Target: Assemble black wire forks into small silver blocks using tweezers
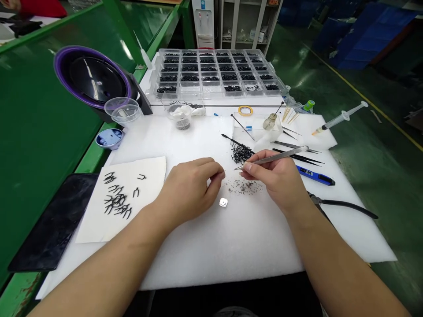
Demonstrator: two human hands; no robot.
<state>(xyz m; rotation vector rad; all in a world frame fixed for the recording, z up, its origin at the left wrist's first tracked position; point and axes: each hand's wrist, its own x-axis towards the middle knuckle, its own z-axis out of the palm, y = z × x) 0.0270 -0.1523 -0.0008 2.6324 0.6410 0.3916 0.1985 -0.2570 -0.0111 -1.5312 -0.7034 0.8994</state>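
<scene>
Right hand (272, 182) pinches long steel tweezers (274, 157) in a narrow grip, over the white foam sheet (198, 251). Tips point left, long axis nearly level. Left hand (194, 189) curled, fingertips together; cannot tell if holding anything. Risk: a slipped tip could flick the scattered black crumbs (243, 187) into the black wire tangle (241, 154).

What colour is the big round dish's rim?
The dish rim is purple, best seen in the head view.
</scene>
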